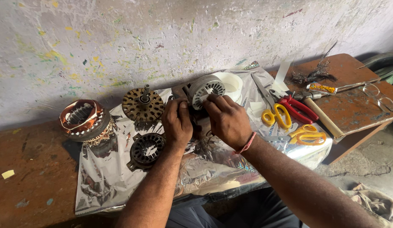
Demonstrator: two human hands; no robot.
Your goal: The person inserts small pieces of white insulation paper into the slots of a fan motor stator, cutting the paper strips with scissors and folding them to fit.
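My left hand (177,122) and my right hand (227,119) both grip a round grey slotted motor stator (205,90), held tilted on edge above a crinkled silver foil sheet (108,181). The fingers of my right hand press at the stator's slotted face. The left hand holds it from below and the side. A white roll of tape (230,84) lies just behind the stator.
On the foil lie a dark stator ring (146,148) and a rusty rotor with shaft (142,104). A copper-wound stator (81,118) stands at left. Yellow scissors (276,115), red pliers (298,109), a hammer (325,119), a tube (323,88) and glasses (380,98) lie right.
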